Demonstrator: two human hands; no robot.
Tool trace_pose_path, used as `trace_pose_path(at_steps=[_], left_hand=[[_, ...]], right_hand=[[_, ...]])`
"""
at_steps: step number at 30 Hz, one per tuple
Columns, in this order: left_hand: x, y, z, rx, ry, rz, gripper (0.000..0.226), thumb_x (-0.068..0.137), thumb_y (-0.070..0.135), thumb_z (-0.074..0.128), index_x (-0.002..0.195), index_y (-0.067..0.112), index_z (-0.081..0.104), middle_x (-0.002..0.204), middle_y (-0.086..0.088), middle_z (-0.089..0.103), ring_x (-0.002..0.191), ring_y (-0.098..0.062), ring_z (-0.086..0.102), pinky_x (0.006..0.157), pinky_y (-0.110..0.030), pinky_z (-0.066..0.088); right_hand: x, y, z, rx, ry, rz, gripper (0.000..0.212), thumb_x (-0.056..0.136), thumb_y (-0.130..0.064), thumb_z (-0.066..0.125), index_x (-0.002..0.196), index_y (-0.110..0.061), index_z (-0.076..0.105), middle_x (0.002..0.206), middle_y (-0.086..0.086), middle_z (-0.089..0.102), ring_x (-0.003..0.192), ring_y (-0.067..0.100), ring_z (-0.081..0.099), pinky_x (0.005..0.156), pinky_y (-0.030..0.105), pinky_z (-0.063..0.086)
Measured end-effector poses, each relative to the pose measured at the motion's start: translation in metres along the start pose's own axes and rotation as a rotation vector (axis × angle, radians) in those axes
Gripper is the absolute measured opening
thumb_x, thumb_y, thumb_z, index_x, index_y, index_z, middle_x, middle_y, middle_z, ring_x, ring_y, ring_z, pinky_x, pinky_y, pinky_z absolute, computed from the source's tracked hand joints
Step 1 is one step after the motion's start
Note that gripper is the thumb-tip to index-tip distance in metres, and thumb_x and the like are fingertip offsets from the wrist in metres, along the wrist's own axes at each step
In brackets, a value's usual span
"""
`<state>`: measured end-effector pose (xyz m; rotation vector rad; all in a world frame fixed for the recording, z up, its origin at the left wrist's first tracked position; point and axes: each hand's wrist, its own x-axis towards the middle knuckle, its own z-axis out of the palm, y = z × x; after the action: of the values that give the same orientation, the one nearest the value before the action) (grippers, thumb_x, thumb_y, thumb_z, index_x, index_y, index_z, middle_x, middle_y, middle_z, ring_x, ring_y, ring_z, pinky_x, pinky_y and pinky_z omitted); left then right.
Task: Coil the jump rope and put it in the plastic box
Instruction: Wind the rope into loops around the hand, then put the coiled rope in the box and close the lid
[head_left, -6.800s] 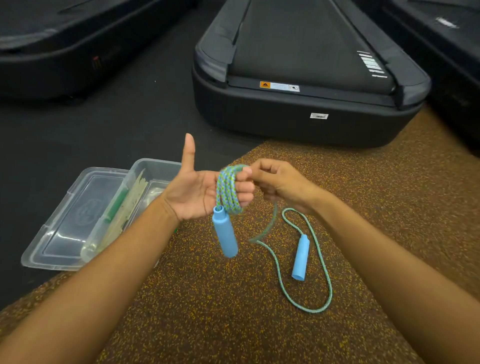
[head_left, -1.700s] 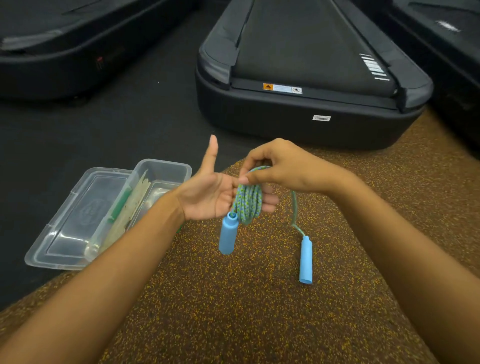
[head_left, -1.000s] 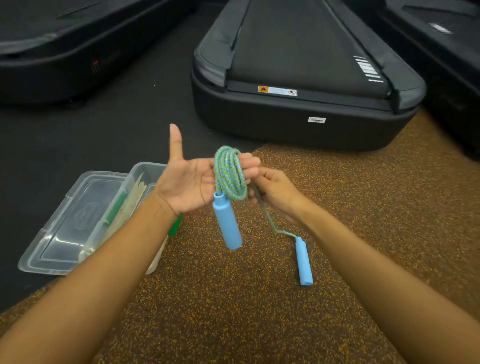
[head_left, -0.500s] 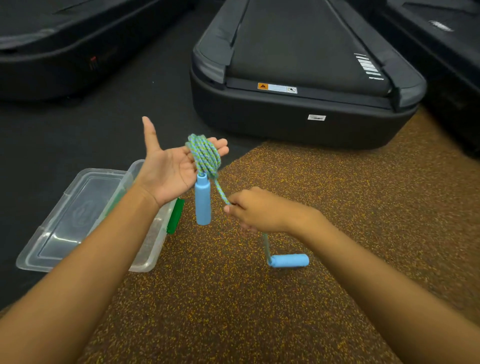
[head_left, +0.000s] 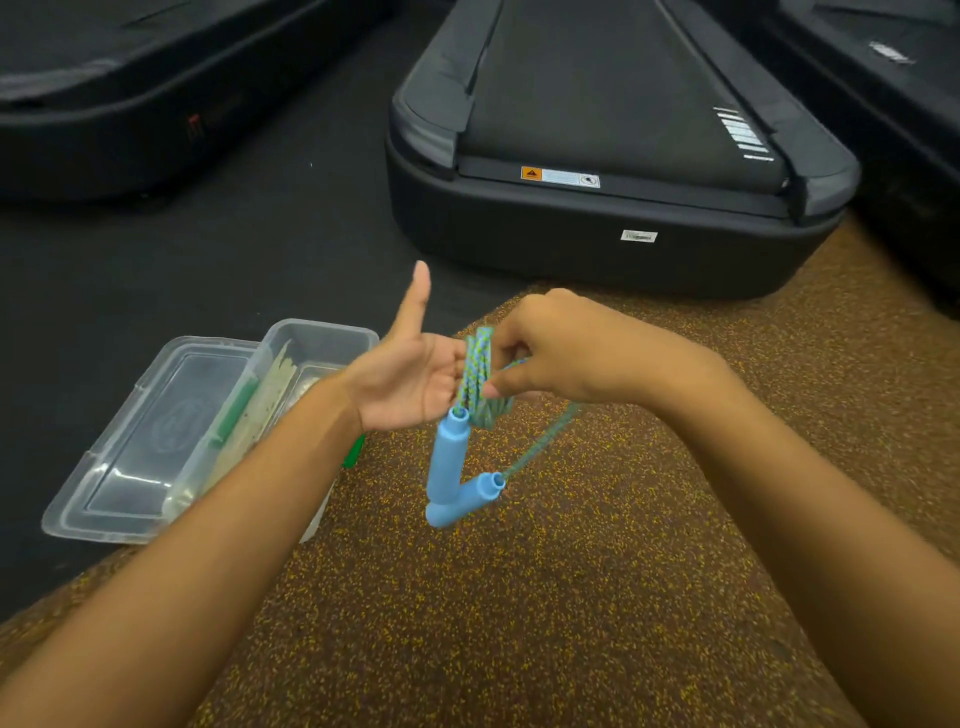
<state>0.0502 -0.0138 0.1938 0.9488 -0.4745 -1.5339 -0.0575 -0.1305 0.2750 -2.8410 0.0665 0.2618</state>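
The green-and-blue jump rope is wound in several loops around the fingers of my left hand, whose thumb points up. One blue handle hangs from the coil. The second blue handle dangles on a short free length of rope and touches the first handle's lower end. My right hand pinches the rope at the coil, covering my left fingertips. The clear plastic box stands open on the floor to the left, its lid lying flat beside it.
Pale strips and green pieces lie inside the box. A black treadmill stands straight ahead, with others at the left and right edges. I work above a brown speckled mat that borders dark flooring on the left.
My right hand has come up from the low rope to the coil. The second handle has left the floor and now hangs against the first. Less free rope is left.
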Motion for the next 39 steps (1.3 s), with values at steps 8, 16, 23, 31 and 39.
trace_pose_path(at_steps=[8, 16, 23, 31, 39], left_hand=[[0.003, 0.003, 0.006, 0.222, -0.052, -0.165, 0.105, 0.071, 0.078, 0.012, 0.106, -0.006, 0.064, 0.105, -0.019, 0.069, 0.097, -0.026, 0.067, 0.091, -0.033, 0.051], [0.0, 0.002, 0.006, 0.263, -0.082, -0.22, 0.105, 0.067, 0.079, 0.012, 0.097, -0.005, 0.068, 0.093, -0.018, 0.072, 0.083, -0.025, 0.071, 0.079, -0.031, 0.057], [0.0, 0.005, -0.004, 0.05, -0.145, -0.048, 0.11, 0.067, 0.082, 0.009, 0.098, -0.005, 0.069, 0.09, -0.017, 0.073, 0.079, -0.024, 0.072, 0.074, -0.03, 0.057], [0.001, 0.007, -0.014, -0.437, -0.548, 0.156, 0.116, 0.068, 0.079, 0.035, 0.13, -0.019, 0.035, 0.127, -0.037, 0.05, 0.117, -0.043, 0.053, 0.11, -0.047, 0.031], [-0.008, 0.018, -0.027, -0.487, -0.447, 0.39, 0.113, 0.072, 0.079, 0.032, 0.135, -0.015, 0.031, 0.139, -0.03, 0.042, 0.13, -0.037, 0.042, 0.114, -0.043, 0.021]], right_hand=[[0.003, 0.008, 0.003, 0.122, -0.015, -0.034, 0.025, 0.069, -0.04, 0.073, 0.078, -0.017, 0.071, 0.065, -0.001, 0.061, 0.065, 0.013, 0.053, 0.06, 0.031, 0.041], [0.012, 0.035, 0.013, 0.66, 0.074, -0.056, 0.022, 0.069, -0.023, 0.077, 0.077, -0.016, 0.058, 0.068, 0.004, 0.053, 0.061, 0.011, 0.045, 0.058, 0.026, 0.038], [0.018, 0.048, 0.042, 1.084, 0.239, -0.017, 0.01, 0.084, -0.021, 0.06, 0.079, -0.012, 0.058, 0.07, 0.001, 0.05, 0.059, 0.004, 0.044, 0.062, 0.021, 0.038], [0.029, 0.047, 0.076, 1.232, 0.273, 0.136, 0.038, 0.094, -0.034, 0.042, 0.095, -0.001, 0.061, 0.079, 0.013, 0.055, 0.073, 0.019, 0.051, 0.071, 0.028, 0.045], [0.025, 0.038, 0.092, 1.091, 0.157, 0.125, 0.027, 0.097, -0.023, 0.039, 0.079, -0.017, 0.058, 0.061, 0.006, 0.05, 0.052, 0.013, 0.053, 0.055, 0.017, 0.045]])
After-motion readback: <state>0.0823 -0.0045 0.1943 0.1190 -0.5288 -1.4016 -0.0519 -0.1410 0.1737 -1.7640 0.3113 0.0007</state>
